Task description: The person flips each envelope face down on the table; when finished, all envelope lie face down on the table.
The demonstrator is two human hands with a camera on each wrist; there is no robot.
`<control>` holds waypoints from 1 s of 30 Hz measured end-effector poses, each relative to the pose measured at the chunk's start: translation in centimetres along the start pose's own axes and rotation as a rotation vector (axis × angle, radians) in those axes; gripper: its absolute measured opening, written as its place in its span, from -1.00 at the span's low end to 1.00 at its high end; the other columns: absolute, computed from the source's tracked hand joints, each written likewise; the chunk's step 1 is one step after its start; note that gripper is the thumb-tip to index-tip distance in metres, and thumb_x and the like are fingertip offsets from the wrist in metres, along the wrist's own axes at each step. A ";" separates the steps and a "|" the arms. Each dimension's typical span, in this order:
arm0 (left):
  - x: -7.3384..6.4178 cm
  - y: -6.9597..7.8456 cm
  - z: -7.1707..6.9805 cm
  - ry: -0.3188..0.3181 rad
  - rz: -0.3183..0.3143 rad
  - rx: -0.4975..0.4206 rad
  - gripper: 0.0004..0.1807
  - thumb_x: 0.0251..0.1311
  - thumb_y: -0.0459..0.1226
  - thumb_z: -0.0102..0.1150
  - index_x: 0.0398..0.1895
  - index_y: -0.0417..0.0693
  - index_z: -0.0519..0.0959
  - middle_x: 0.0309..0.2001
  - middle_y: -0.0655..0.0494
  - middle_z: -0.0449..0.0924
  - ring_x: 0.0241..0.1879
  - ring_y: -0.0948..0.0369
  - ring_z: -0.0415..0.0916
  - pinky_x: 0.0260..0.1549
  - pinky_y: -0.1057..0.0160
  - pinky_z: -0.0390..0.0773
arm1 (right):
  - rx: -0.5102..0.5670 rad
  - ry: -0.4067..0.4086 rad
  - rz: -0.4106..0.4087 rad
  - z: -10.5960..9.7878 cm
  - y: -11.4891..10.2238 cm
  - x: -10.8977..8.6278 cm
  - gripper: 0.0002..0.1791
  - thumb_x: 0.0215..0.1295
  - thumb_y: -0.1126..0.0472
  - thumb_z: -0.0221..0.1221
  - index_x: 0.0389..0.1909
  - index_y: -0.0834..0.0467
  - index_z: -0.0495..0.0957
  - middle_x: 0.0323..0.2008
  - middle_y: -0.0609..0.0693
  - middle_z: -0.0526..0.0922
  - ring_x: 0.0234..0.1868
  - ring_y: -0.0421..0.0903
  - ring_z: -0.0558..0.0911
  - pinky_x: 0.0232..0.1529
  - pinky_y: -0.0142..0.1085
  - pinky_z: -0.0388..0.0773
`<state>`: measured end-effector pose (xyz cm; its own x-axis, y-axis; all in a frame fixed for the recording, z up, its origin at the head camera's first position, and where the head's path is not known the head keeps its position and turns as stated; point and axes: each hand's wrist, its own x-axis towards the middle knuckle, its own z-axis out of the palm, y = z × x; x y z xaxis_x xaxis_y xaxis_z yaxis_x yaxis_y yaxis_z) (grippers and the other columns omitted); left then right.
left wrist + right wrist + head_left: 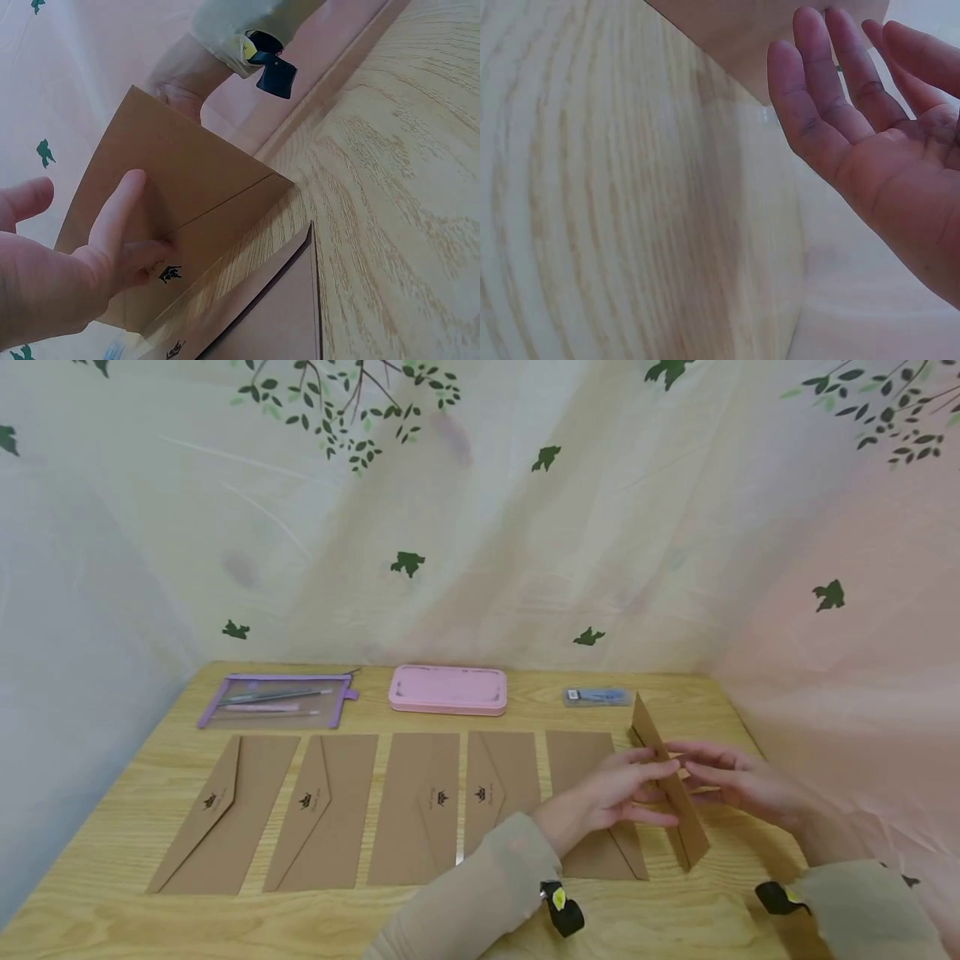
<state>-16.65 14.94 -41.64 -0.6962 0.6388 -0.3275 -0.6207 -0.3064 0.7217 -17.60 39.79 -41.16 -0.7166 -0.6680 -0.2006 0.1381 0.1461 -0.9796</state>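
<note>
A brown kraft envelope (pixel 688 837) stands on edge, tilted, at the right end of the table. My left hand (pixel 606 793) touches its flap side with extended fingers; in the left wrist view that hand's thumb (pixel 28 201) is apart from the paper. On the other face is my right hand (pixel 742 781), its fingers spread toward the envelope. The right wrist view shows the right palm (pixel 900 172) facing up, fingers slightly bent, with the fingertips at the envelope (pixel 727 30). A small black crown print (pixel 171 274) marks the flap.
Several matching envelopes (pixel 262 810) lie side by side in a row across the wooden table (pixel 112 860). Behind them are a purple-edged mesh pouch (pixel 281 720) with pens, a pink case (pixel 448 687) and a small clear box (pixel 597 697) with blue contents. Patterned cloth (pixel 480 527) hangs around.
</note>
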 end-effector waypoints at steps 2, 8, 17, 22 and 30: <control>0.1 -0.1 -0.1 -0.007 0.009 -0.002 -0.50 0.39 -0.28 0.25 0.35 -0.11 0.43 0.19 -0.20 0.54 0.22 -0.27 0.46 0.06 -0.29 0.54 | -0.012 0.003 0.010 0.1 0.1 0.0 -0.48 0.66 0.35 -0.24 0.55 0.12 0.20 0.30 -0.17 0.52 0.16 -0.04 0.57 0.19 -0.16 0.58; 0.2 -0.2 -0.3 -0.016 0.026 -0.019 -0.61 0.39 -0.34 0.22 0.25 -0.13 0.49 0.09 -0.16 0.60 0.18 -0.26 0.50 0.06 -0.30 0.53 | -0.007 0.007 0.043 0.3 0.4 0.1 -0.48 0.67 0.31 -0.23 0.57 0.13 0.16 0.30 -0.20 0.52 0.22 -0.07 0.56 0.23 -0.19 0.55; 0.4 -0.2 -0.5 0.004 0.014 -0.042 -0.42 0.38 -0.40 0.18 0.44 -0.18 0.31 0.16 -0.18 0.56 0.25 -0.31 0.41 0.09 -0.31 0.50 | 0.060 -0.022 0.022 -0.3 1.5 0.1 -0.47 0.67 0.35 -0.26 0.57 0.27 0.04 0.33 -0.20 0.50 0.32 -0.14 0.50 0.26 -0.26 0.51; 0.6 -0.4 -0.7 0.036 0.008 -0.045 -0.32 0.35 -0.44 0.19 0.50 -0.22 0.22 0.21 -0.33 0.49 0.25 -0.33 0.40 0.08 -0.30 0.52 | 0.103 -0.017 0.021 -0.6 2.1 -0.2 -0.49 0.67 0.34 -0.27 0.55 0.29 0.10 0.31 -0.15 0.54 0.31 -0.14 0.51 0.27 -0.30 0.49; 0.8 -1.1 -1.4 0.050 0.006 -0.062 -0.38 0.33 -0.53 0.13 0.45 -0.24 0.26 0.05 -0.25 0.58 0.18 -0.27 0.49 0.08 -0.31 0.52 | 0.131 0.034 0.026 -1.2 3.2 -0.7 -0.50 0.68 0.31 -0.29 0.55 0.22 0.17 0.33 -0.20 0.51 0.27 -0.14 0.55 0.25 -0.28 0.52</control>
<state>-17.08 14.81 -43.53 -0.7164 0.6012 -0.3542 -0.6363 -0.3547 0.6851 -17.49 41.58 -44.16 -0.7340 -0.6397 -0.2281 0.2439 0.0651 -0.9676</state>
